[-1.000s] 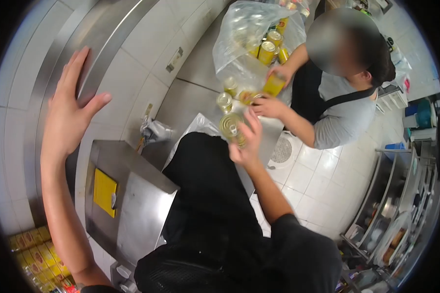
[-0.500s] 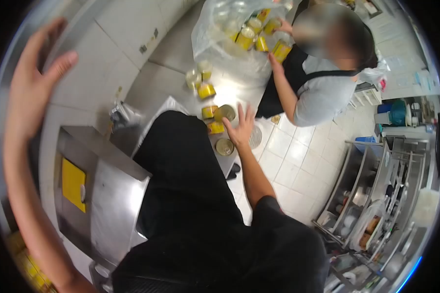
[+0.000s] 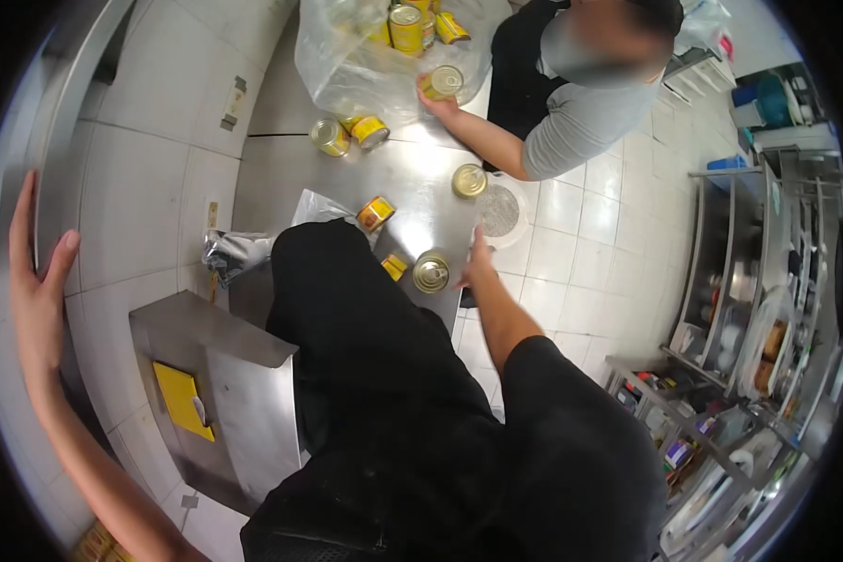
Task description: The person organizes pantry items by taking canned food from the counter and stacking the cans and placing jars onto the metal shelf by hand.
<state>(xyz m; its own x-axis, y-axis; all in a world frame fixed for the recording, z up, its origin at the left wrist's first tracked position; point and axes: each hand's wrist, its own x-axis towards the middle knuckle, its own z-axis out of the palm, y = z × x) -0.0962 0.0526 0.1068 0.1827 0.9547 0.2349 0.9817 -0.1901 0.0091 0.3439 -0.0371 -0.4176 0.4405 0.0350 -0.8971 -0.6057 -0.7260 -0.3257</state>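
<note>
My left hand [image 3: 42,295] rests with spread fingers against a steel edge [image 3: 54,122] at the far left, holding nothing. Beside the steel table's [image 3: 281,178] edge is my right hand [image 3: 479,262], seen nearly edge-on; no object shows in it. The nearest can [image 3: 431,273] stands upright just left of it. Another upright can [image 3: 469,182] is farther up by the edge. A yellow can [image 3: 376,214] and a partly hidden yellow one [image 3: 393,268] lie near my knee. Two cans [image 3: 331,137] [image 3: 370,132] are farther back.
A co-worker [image 3: 581,122] across the table holds a can [image 3: 441,83] beside a clear plastic bag [image 3: 347,70] of yellow cans. A steel box [image 3: 253,393] with a yellow pad [image 3: 184,401] is at lower left. Metal shelves [image 3: 721,272] stand at right. A foil packet [image 3: 237,255] lies near the wall.
The view has shifted. My right hand has let go of the large can and moved to the table edge. The co-worker's hand has come out from the bag area with a can.
</note>
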